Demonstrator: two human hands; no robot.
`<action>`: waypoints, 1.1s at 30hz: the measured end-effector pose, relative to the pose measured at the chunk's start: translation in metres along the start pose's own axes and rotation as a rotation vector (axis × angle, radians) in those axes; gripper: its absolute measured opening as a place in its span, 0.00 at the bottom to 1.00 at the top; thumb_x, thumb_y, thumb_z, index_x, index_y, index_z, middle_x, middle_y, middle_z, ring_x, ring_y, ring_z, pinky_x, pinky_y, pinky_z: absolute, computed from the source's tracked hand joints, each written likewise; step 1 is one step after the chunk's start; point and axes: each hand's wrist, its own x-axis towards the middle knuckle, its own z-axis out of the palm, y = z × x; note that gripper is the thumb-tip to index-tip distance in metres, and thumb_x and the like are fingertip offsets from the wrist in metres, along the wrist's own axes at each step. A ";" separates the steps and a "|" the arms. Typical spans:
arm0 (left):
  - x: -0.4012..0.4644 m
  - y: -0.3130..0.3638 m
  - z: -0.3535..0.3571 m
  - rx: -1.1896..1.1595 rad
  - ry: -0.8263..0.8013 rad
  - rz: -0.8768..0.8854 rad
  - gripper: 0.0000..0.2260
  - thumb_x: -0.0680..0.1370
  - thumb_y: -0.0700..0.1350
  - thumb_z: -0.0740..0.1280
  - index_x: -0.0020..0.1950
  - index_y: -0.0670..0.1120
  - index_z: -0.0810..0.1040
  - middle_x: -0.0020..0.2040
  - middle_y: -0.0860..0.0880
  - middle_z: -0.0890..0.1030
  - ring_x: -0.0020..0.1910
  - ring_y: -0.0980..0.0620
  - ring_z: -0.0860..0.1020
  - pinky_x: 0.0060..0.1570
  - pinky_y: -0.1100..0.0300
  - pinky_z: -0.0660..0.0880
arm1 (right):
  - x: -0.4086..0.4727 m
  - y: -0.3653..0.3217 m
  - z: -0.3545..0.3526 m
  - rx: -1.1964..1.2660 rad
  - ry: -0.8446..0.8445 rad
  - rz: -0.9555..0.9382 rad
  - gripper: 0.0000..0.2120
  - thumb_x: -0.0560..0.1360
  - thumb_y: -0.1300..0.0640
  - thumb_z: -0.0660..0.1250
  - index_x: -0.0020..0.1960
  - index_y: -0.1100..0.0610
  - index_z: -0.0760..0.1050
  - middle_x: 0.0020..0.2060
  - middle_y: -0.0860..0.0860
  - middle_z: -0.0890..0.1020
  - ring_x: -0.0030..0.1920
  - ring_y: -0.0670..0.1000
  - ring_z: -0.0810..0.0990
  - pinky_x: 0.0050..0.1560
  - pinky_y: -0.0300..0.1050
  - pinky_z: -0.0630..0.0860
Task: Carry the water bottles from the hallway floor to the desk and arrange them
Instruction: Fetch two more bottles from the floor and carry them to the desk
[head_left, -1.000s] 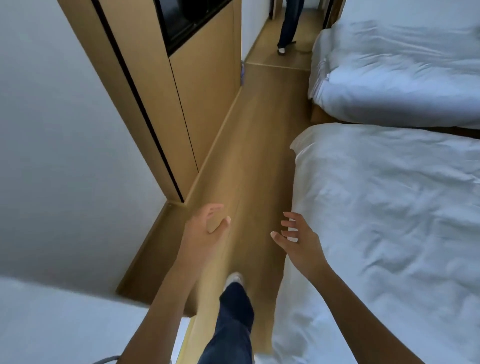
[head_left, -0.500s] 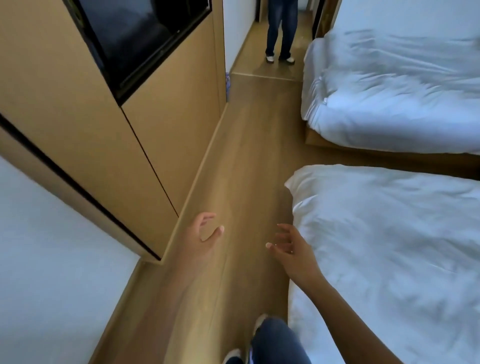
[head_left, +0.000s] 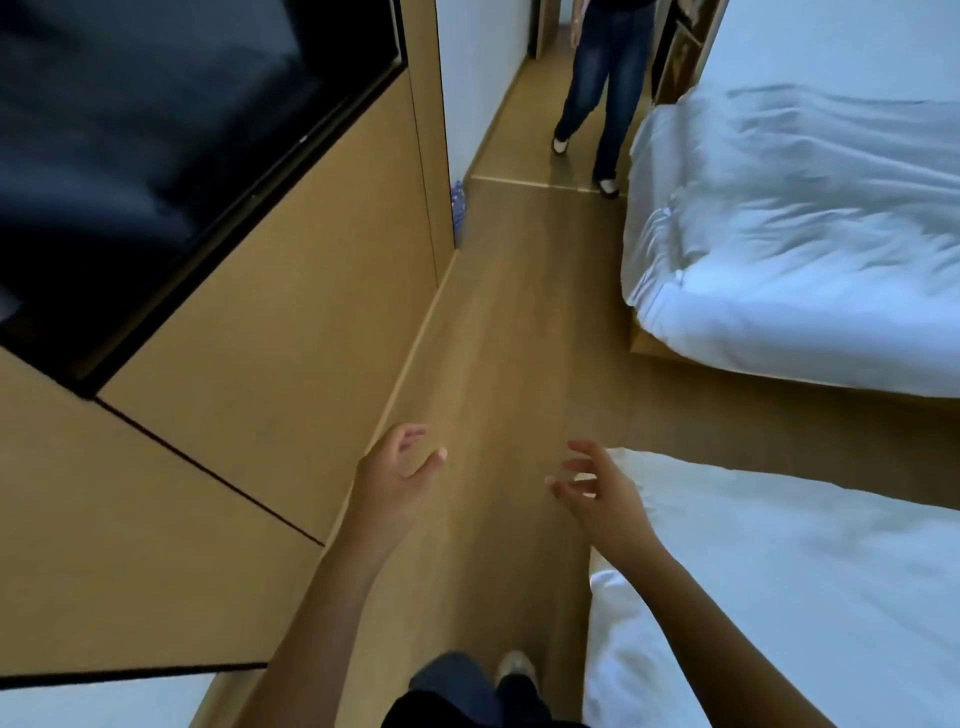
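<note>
Plastic of the water bottle (head_left: 457, 208), clear with a bluish tint, shows as a sliver far down the wooden floor (head_left: 498, 332), standing upright against the corner of the wooden wall panel (head_left: 291, 291) where the hallway begins; most of it is hidden and too small to tell a label or how many stand there. Filled, it would likely be moderately heavy, its thin wall giving a little under a squeeze and smooth enough to slip, so the mid-body or the stiffer neck below the cap seems the best hold. Both hands are empty: the left hand (head_left: 397, 475) is loosely curled, the right hand (head_left: 597, 493) has its fingers spread, beside the near bed (head_left: 779, 597). Another person (head_left: 597, 93) stands in the hallway beyond the far bed (head_left: 805, 234).
</note>
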 end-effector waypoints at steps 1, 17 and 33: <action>0.023 0.006 0.004 0.008 0.004 0.004 0.10 0.77 0.44 0.70 0.58 0.49 0.76 0.57 0.52 0.77 0.61 0.54 0.74 0.56 0.62 0.69 | 0.024 -0.005 -0.003 -0.006 -0.012 -0.009 0.24 0.75 0.52 0.73 0.68 0.51 0.69 0.54 0.47 0.78 0.45 0.41 0.80 0.38 0.30 0.75; 0.449 0.114 0.082 0.015 -0.043 0.121 0.10 0.77 0.46 0.70 0.56 0.54 0.74 0.58 0.56 0.77 0.63 0.56 0.74 0.55 0.67 0.67 | 0.445 -0.107 -0.053 -0.018 0.000 -0.042 0.24 0.75 0.55 0.73 0.68 0.52 0.69 0.54 0.47 0.78 0.45 0.42 0.81 0.37 0.30 0.75; 0.826 0.228 0.211 -0.028 0.059 0.026 0.10 0.77 0.46 0.70 0.56 0.54 0.75 0.60 0.53 0.78 0.64 0.56 0.74 0.50 0.71 0.67 | 0.868 -0.151 -0.161 -0.061 -0.084 -0.043 0.23 0.75 0.54 0.72 0.68 0.50 0.70 0.52 0.46 0.79 0.46 0.41 0.81 0.37 0.29 0.74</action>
